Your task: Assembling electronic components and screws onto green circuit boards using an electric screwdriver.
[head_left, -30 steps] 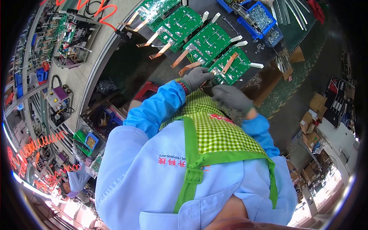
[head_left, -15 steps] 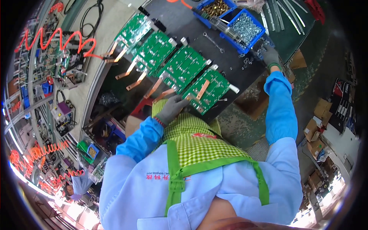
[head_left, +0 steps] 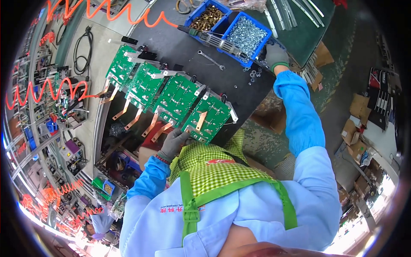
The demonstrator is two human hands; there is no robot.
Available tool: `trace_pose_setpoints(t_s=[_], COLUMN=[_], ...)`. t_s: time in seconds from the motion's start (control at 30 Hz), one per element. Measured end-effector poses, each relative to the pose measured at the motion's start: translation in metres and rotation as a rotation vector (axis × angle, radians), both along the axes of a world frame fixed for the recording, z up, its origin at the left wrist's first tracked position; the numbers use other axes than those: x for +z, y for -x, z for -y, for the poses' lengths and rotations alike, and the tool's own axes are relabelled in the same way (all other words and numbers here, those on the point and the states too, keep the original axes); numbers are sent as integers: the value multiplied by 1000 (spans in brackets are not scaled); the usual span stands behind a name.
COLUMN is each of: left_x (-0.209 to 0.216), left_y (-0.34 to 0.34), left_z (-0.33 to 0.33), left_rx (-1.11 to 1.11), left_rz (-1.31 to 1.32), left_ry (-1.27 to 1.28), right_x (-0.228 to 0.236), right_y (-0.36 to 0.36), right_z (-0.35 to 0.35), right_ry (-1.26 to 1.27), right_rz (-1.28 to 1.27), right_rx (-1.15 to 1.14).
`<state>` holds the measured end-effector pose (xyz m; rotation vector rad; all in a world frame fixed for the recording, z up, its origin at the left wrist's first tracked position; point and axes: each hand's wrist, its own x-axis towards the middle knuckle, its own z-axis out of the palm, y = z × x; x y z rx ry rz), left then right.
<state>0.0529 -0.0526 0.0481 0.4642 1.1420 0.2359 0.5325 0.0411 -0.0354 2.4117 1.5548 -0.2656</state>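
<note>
My left hand (head_left: 172, 145), in a grey glove, is at the near left corner of the closest green circuit board (head_left: 207, 118). Its thumb and fingers come together there; whatever is between them is too small to make out. A copper strip (head_left: 201, 121) lies slantwise across that board. Three more green boards stand in a row to its left, with copper strips (head_left: 150, 125) jutting from their near edges. My right hand (head_left: 277, 55), also gloved, is just right of the blue bin (head_left: 257, 60) of silvery hardware. Its fingertips are blurred against a dark area.
Left of that bin is another blue bin (head_left: 188, 22) of brass-coloured parts. A power screwdriver (head_left: 222, 43) on a coiled orange hose lies across the bins' near side. A wrench (head_left: 211, 60) and loose nuts (head_left: 253, 73) lie on the dark table. Metal strips (head_left: 282, 15) lie at the far right.
The whole view has shifted, so the boards and bins appear further left. My right hand has moved from the loose hardware up closer to the bin's right side. My left hand stays at the board's corner.
</note>
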Motion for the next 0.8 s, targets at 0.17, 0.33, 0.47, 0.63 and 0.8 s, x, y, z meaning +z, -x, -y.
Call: trace_pose_setpoints(t_s=[0.17,0.33,0.47,0.63,0.8], left_x=[-21,-8,-24,-20,-24], left_y=[9,7,16,18,17], left_z=[2,2,4,4,5], left_rx=[-93,-7,-123,-76,-90], left_rz=[-38,19,-45,36,7], left_ry=[-20,16,-29,-61,-62], right_x=[7,10,19,19,6], right_y=[-2,-4,-5,-8,-5], right_z=[3,1,-3,-4,1], right_ry=[34,62,91,89,107], right_rz=[-131,-100,-9,1,2], right_rx=[-30,49,119,200,205])
